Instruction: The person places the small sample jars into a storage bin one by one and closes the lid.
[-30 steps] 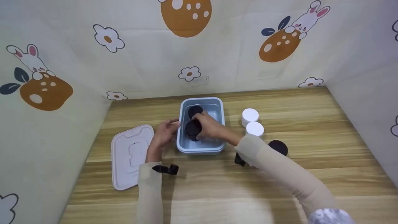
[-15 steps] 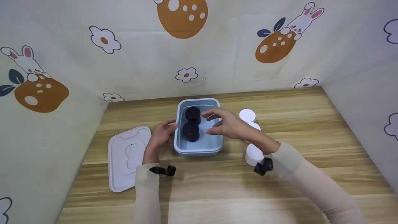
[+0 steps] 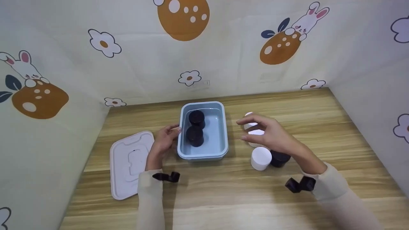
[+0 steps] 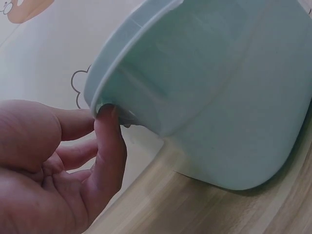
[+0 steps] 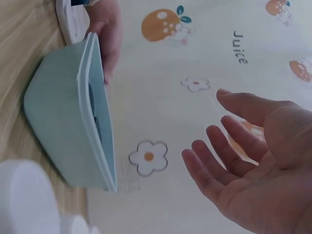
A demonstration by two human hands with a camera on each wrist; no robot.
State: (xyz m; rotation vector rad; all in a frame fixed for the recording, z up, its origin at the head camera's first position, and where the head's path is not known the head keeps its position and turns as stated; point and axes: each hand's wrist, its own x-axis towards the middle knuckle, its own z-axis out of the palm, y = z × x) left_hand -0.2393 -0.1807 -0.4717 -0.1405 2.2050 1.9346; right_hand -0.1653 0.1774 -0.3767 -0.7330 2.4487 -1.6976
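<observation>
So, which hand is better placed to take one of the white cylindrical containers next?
Probably the right hand: it is open, empty and near the white containers. The left hand holds the rim of the light-blue rectangular tub, on the side away from them.

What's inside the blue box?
Two black tubs stand in the box, along its left side, one behind the other. Its right side is bare. You can't see what's under the tubs or inside them, because that's covered.

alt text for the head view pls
A person's left hand grips a light-blue tub holding two black jars; their empty right hand hovers near three white jars and another black jar. A pale lid lies at left.
</observation>
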